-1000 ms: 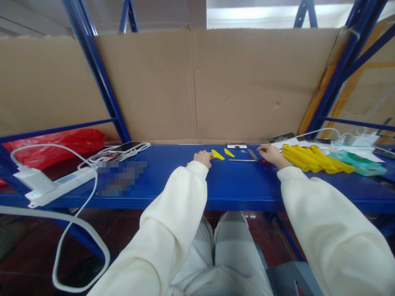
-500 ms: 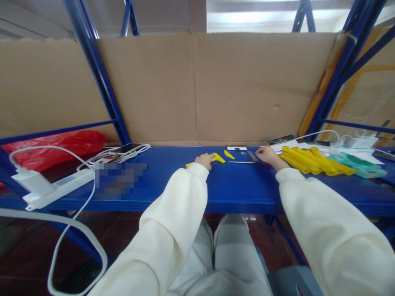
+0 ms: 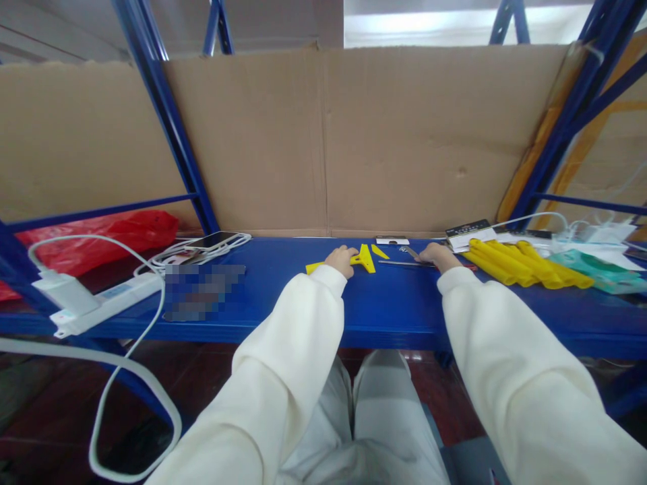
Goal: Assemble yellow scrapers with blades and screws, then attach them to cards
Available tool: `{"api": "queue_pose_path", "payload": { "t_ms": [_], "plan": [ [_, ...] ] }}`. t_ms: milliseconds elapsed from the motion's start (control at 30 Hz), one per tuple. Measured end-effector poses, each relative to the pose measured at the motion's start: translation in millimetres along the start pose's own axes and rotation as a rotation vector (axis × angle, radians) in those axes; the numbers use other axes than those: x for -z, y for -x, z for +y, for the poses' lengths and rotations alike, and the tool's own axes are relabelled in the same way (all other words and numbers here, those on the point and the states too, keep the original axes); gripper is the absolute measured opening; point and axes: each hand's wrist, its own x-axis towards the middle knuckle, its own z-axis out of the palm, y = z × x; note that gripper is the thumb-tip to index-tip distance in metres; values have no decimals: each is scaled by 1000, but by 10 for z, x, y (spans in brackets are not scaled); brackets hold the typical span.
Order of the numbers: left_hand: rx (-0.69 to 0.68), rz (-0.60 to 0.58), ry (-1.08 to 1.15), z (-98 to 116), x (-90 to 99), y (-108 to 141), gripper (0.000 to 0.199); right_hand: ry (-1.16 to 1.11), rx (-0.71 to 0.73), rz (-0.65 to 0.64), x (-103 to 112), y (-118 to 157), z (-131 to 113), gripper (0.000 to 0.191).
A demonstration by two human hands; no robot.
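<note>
My left hand point(image 3: 341, 261) is closed around the handle of a yellow scraper point(image 3: 366, 259), whose flared head sticks out to the right of my fingers. My right hand point(image 3: 439, 256) pinches the near end of a thin metal blade point(image 3: 412, 252). Below that blade lies a slim metal rod point(image 3: 402, 263), its red end point(image 3: 470, 267) partly hidden by my right hand. Between the hands rest a loose yellow wedge-shaped piece point(image 3: 379, 252) and several tiny bright pieces point(image 3: 403, 249), too small to make out.
Several rolled yellow pieces point(image 3: 520, 263) and a green plastic packet point(image 3: 596, 269) lie at right. A black-and-white card point(image 3: 470, 234) stands behind them. At left are a power strip point(image 3: 114, 303), white cables, a phone point(image 3: 217, 240) and a red bag point(image 3: 111, 232). Cardboard point(image 3: 253, 148) walls the back.
My right hand has moved left and closed on the thin metal blade, which has shifted slightly. My left hand has turned the scraper a little, so more of its head shows.
</note>
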Motion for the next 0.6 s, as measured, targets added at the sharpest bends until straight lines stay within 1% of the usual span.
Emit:
{"api": "queue_pose_path", "payload": {
  "t_ms": [33,67,100,167,233,300,367,500,600],
  "plan": [
    [-2,5,11,0,1,1,55,57,-101,-85,13,8,-36,40],
    [-1,10,23,1,1,1,54,90,-165,-142,25,24,-73,46],
    [1,17,33,1,0,0,54,96,-190,-156,36,48,-106,51],
    [5,28,46,-1,-7,-2,55,66,-194,-115,51,109,-155,62],
    [7,35,51,-3,-14,-5,58,39,-193,-56,59,174,-181,68],
    [14,39,47,-4,-18,-5,61,27,-181,-20,68,226,-198,65],
    [19,36,34,-3,-17,2,61,23,-169,-8,82,259,-220,56],
    [12,26,4,3,-7,20,54,23,-183,7,124,281,-275,47],
    [6,30,-7,8,-1,23,51,-22,-158,68,163,282,-301,43]
  ]
}}
